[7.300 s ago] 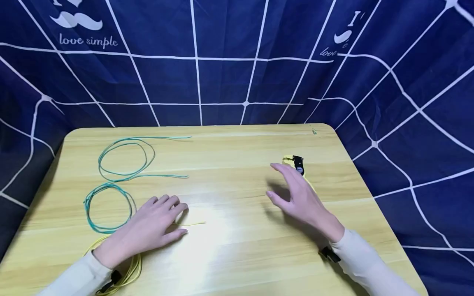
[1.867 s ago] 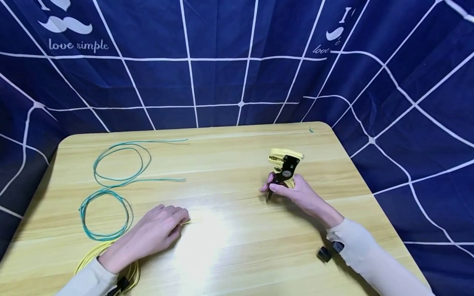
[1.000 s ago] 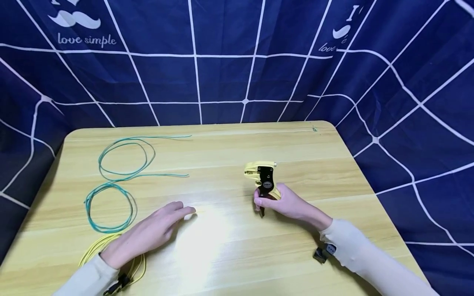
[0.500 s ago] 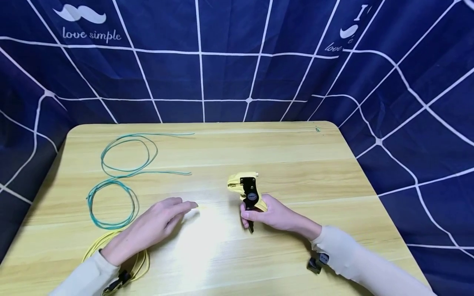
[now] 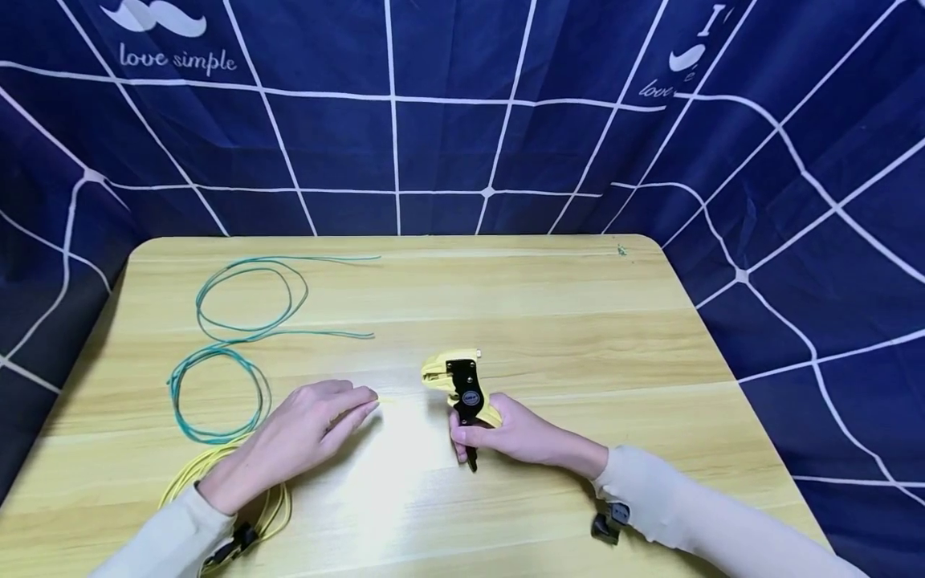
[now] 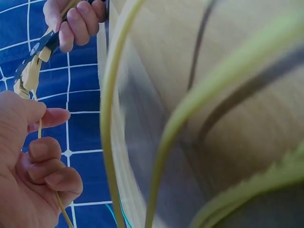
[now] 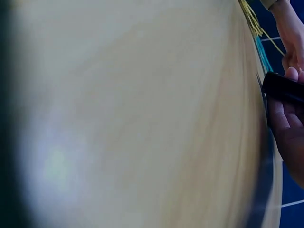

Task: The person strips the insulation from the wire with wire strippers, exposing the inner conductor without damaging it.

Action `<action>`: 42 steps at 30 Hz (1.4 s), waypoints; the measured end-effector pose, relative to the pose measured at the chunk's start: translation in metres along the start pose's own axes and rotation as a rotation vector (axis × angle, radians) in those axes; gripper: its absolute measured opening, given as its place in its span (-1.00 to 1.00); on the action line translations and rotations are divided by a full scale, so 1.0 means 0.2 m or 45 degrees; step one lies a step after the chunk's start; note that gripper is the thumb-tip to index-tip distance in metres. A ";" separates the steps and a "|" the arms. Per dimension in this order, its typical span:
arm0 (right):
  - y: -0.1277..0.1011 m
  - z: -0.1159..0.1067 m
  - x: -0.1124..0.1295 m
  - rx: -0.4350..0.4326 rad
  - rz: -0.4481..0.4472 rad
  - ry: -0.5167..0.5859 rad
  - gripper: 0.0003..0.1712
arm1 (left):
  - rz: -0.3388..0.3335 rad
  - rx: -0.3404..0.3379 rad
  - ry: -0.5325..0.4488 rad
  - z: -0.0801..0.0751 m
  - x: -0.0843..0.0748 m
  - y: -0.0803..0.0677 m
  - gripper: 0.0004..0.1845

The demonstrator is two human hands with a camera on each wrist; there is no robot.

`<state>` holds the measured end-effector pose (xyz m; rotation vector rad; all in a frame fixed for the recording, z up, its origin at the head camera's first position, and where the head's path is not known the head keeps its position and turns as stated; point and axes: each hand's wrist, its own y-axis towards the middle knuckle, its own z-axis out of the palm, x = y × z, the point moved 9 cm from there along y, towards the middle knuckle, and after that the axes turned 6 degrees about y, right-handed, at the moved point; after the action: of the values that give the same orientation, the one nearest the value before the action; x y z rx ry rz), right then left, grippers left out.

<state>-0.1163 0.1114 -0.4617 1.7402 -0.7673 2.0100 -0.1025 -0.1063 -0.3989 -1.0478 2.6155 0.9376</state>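
Observation:
My left hand (image 5: 303, 429) pinches the yellow wire (image 6: 40, 128) near its end, and a short tip sticks out past the thumb and forefinger. In the left wrist view the wire also runs through the curled fingers. My right hand (image 5: 516, 433) grips a yellow and black wire stripper (image 5: 462, 385) by its handles, its nose pointing left toward the wire tip. From the head, a small gap lies between that nose and the left fingertips. The rest of the yellow wire is coiled (image 5: 184, 475) under my left wrist. In the right wrist view, a dark handle end (image 7: 285, 89) shows in the hand.
Two coils of teal wire (image 5: 217, 351) lie at the left of the wooden table (image 5: 549, 297), two loose ends pointing right. Tiny green scraps (image 5: 621, 250) sit near the back right corner. A blue curtain with white lines (image 5: 448, 144) surrounds the back and sides.
My right hand has picked up the wire stripper from the right and carried it left to near the left hand. The left hand, earlier open over the yellow wire, now pinches it.

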 end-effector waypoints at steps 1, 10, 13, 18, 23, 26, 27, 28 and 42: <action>0.00 0.01 0.00 0.002 0.009 0.004 -0.74 | 0.000 -0.001 -0.010 0.00 0.00 0.00 -0.92; 0.04 0.07 0.00 0.034 -0.011 0.049 -0.79 | -0.010 -0.012 -0.064 0.00 -0.02 0.02 -0.88; 0.05 0.08 -0.01 0.054 0.000 0.058 -0.80 | 0.016 -0.041 -0.061 -0.02 -0.02 0.03 -0.85; 0.07 0.10 -0.02 0.075 0.037 0.038 -0.78 | 0.034 -0.072 -0.051 -0.03 -0.02 0.03 -0.76; 0.08 0.13 0.00 0.098 0.030 0.036 -0.76 | 0.037 -0.099 -0.048 -0.04 -0.02 0.02 -0.72; 0.09 0.14 0.01 0.112 0.020 0.027 -0.76 | 0.043 -0.114 -0.040 -0.05 -0.03 0.02 -0.69; 0.09 0.14 0.01 0.114 0.017 0.021 -0.77 | 0.044 -0.116 -0.039 -0.05 -0.02 0.02 -0.68; 0.09 0.14 0.01 0.114 0.016 0.017 -0.77 | 0.047 -0.115 -0.038 -0.05 -0.02 0.02 -0.68; 0.11 0.15 -0.01 0.114 0.024 -0.018 -0.77 | 0.082 -0.113 -0.057 -0.06 -0.03 0.03 -0.66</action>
<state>-0.1057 0.0761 -0.4635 1.8050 -0.7109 2.0765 -0.1011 -0.1071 -0.3856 -0.9562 2.6069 1.0875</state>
